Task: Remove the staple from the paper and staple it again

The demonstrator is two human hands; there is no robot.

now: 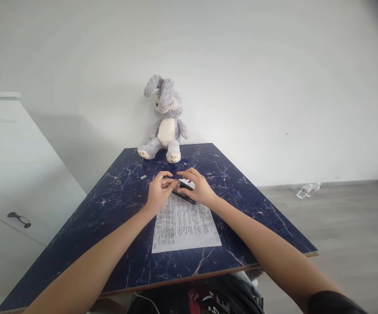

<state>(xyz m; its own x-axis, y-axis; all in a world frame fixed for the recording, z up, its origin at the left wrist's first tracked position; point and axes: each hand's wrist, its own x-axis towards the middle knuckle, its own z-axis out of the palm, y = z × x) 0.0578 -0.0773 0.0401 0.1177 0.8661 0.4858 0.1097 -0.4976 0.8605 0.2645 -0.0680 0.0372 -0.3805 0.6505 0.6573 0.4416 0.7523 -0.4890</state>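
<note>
A black stapler (185, 197), long and narrow, lies at a slant over the top part of a printed sheet of paper (187, 231). My left hand (160, 188) has its fingertips closed at the stapler's far left end. From the other side my right hand (199, 187) grips it, thumb along the near side and fingers curled over the far side. My fingers cover part of the stapler, so what lies between the fingertips is hidden. Beyond my left hand, a small grey piece (143, 177) rests on the dark blue marbled table (110, 226).
A grey plush rabbit (167, 126) sits at the table's back edge against the white wall (257, 78). On the left stands a white cabinet (18, 174) with a dark handle (19, 219). A clear plastic item (307, 190) lies on the floor at right.
</note>
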